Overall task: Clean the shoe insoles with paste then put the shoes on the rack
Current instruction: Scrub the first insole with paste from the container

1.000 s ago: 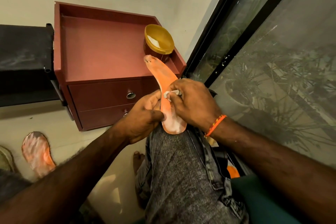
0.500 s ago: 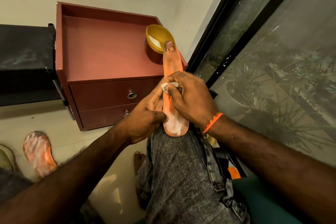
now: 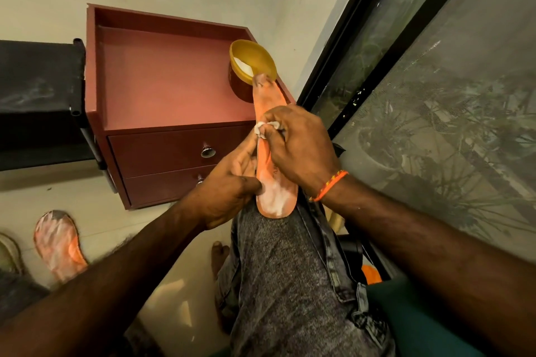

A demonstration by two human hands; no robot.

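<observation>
From the head view, my left hand [image 3: 229,191] clamps the orange insole [image 3: 271,171] at its lower edge, thumb pressed on the face near the heel, fingers curled behind it. The insole stands on end with its heel on my knee [image 3: 272,240], its toe tipped up and away until it overlaps the rim of the paste jar [image 3: 251,66]. White paste is smeared over the heel end; the toe end looks grubby and grey. My right hand [image 3: 298,148] is closed tight on a small white wad [image 3: 265,128], probably cloth or tissue, pressed against the middle of the insole. An orange band [image 3: 329,185] circles that wrist.

The jar sits open at the right rear corner of the red cabinet [image 3: 168,87], some white paste showing inside. A second insole [image 3: 58,243], streaked white, lies on the floor [image 3: 95,206] to the left, well apart from my hands. A dark rack [image 3: 37,90] stands just beside the cabinet's left side.
</observation>
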